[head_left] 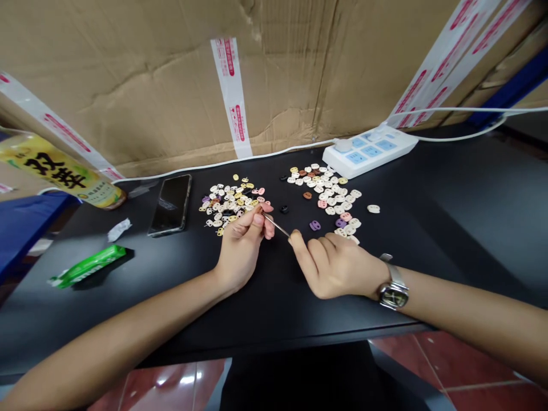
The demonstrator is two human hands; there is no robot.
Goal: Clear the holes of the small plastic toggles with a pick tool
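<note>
Piece (259,210), brown, near frame centre: pinched between thumb and fingers of left hand (242,242). Right hand (336,265) clamped on tool (277,226), thin metal, its tip at the piece; exact contact too small to tell. Handling, judged: light, stiff, probably smooth, hard to break, apt to twist; best gripped by edges, away from tip

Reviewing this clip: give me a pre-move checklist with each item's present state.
1. Small brown piece pinched in the left hand's fingers: ok.
2. Thin metal tool held by the right hand: ok.
3. Tool tip seated in the piece: cannot tell, the contact is too small to make out.
4. All loose pieces within the two piles: not ok, a black piece lies between them.
5. Phone apart from both hands: ok.
</note>
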